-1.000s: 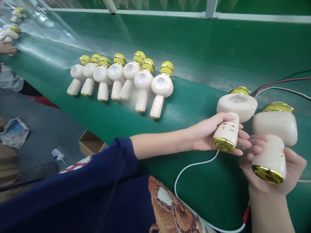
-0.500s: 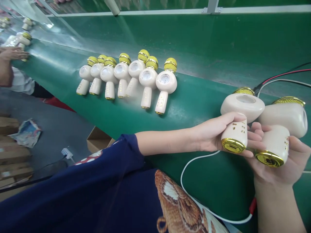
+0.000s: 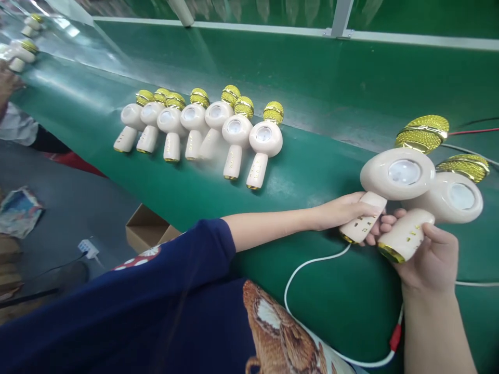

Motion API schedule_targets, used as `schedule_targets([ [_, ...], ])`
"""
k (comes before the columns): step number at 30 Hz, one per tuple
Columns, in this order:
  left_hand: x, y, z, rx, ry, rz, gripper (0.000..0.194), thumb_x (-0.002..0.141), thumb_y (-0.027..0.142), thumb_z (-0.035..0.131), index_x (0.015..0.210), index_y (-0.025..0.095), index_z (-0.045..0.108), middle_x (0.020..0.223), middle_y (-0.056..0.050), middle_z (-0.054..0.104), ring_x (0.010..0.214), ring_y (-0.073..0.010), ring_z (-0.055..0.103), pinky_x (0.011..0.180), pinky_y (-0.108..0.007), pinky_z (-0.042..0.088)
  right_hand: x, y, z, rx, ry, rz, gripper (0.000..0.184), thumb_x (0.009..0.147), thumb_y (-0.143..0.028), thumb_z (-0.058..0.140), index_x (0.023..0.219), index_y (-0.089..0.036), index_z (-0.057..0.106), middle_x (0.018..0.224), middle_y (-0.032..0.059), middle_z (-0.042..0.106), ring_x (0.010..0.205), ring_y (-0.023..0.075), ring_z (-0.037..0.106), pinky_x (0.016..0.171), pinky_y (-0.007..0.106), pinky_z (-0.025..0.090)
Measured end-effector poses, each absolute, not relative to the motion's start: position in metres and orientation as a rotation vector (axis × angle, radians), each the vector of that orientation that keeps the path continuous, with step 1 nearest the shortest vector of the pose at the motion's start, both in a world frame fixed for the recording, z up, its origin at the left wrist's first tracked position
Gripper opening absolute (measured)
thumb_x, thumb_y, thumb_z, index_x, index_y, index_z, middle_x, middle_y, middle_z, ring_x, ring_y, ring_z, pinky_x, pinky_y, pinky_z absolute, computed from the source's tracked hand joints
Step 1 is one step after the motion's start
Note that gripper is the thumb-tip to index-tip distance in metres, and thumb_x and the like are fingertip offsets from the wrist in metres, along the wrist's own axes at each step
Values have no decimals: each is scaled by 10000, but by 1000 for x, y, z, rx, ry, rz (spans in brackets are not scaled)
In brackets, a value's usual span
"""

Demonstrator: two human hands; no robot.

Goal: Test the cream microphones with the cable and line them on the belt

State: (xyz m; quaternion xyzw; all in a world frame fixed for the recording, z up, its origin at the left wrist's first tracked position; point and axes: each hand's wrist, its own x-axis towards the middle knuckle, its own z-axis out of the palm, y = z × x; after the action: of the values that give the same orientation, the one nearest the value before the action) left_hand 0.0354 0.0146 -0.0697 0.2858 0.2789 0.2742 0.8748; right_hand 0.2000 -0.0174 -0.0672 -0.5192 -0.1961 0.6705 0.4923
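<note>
My left hand (image 3: 351,210) is closed round the handle of a cream karaoke microphone (image 3: 390,174) with a gold mesh head and a round speaker. Beside it my right hand (image 3: 432,254) grips the handle of a second such microphone (image 3: 448,200), partly behind the first. Both are tilted, heads pointing away from me, gold-rimmed handle ends toward me. Small gold buttons show on both handles. A white cable (image 3: 300,267) with a red sleeve curves over the green bench below my hands; whether it joins a microphone is hidden.
Several matching microphones (image 3: 236,127) lie in a row on the green bench (image 3: 312,182), left of my hands. At far left are another person's hand (image 3: 7,83) and more microphones (image 3: 19,54). An open cardboard box (image 3: 146,228) and a power strip (image 3: 89,249) are on the floor side.
Both microphones have tipped so their speakers and gold heads show more and their handle ends less. My right hand has moved a little left, its fingers closing round its handle.
</note>
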Motion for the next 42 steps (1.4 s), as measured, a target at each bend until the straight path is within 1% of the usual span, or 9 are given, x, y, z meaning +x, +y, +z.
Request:
schedule_targets([
  [3, 30, 15, -72, 672, 479, 574, 203, 722, 236, 620, 872, 186, 493, 646, 10, 587, 738, -197, 676, 707, -356, 547, 200, -19, -66, -1187, -564, 1661, 308, 572, -426, 675, 794, -215, 640, 666, 48, 644, 576, 226, 596, 510, 398, 519],
  [8, 26, 11, -72, 726, 397, 603, 225, 729, 254, 633, 892, 186, 493, 627, 29, 557, 713, -188, 667, 689, -346, 532, 199, -22, -62, -1136, -631, 1655, 276, 577, -410, 689, 776, -224, 647, 646, 43, 647, 569, 234, 607, 494, 400, 528],
  [13, 26, 11, -80, 762, 374, 624, 438, 684, 411, 740, 937, 203, 449, 679, 36, 591, 601, -137, 629, 639, -318, 515, 201, -23, -66, -1097, -711, 1668, 259, 619, -419, 677, 789, -228, 636, 668, 72, 665, 598, 291, 636, 533, 496, 544],
  [15, 25, 11, -82, 797, 345, 639, 475, 693, 444, 746, 957, 208, 431, 696, 36, 596, 574, -122, 616, 618, -300, 506, 201, -24, -68, -1073, -742, 1659, 248, 641, -406, 671, 804, -223, 638, 683, 79, 676, 609, 300, 645, 541, 507, 547],
  [18, 24, 11, -82, 829, 309, 651, 485, 716, 467, 736, 975, 206, 420, 713, 36, 588, 574, -113, 610, 617, -290, 505, 202, -25, -70, -1030, -795, 1646, 271, 663, -427, 680, 824, -212, 640, 707, 82, 693, 617, 293, 655, 532, 486, 553],
  [22, 24, 12, -85, 835, 309, 637, 526, 705, 504, 740, 983, 203, 410, 717, 37, 580, 607, -123, 620, 642, -303, 515, 203, -24, -71, -976, -827, 1684, 305, 684, -455, 710, 861, -218, 641, 741, 59, 707, 644, 273, 668, 562, 460, 572],
  [30, 24, 12, -86, 846, 279, 652, 503, 735, 484, 722, 1010, 200, 411, 740, 35, 578, 597, -110, 609, 650, -306, 521, 204, -24, -69, -926, -805, 1706, 273, 702, -410, 718, 881, -212, 659, 756, 36, 716, 669, 210, 675, 592, 353, 591],
  [37, 23, 12, -85, 862, 283, 649, 493, 743, 489, 713, 1019, 198, 427, 730, 34, 570, 619, -121, 619, 675, -322, 528, 203, -24, -69, -940, -803, 1667, 284, 684, -411, 735, 867, -204, 670, 740, 46, 726, 663, 203, 681, 592, 327, 591],
  [42, 24, 12, -86, 846, 303, 633, 501, 739, 472, 721, 1034, 208, 414, 743, 30, 578, 676, -140, 643, 693, -326, 534, 202, -24, -69, -950, -784, 1667, 290, 676, -409, 739, 867, -201, 671, 744, 46, 722, 661, 210, 681, 583, 344, 594],
])
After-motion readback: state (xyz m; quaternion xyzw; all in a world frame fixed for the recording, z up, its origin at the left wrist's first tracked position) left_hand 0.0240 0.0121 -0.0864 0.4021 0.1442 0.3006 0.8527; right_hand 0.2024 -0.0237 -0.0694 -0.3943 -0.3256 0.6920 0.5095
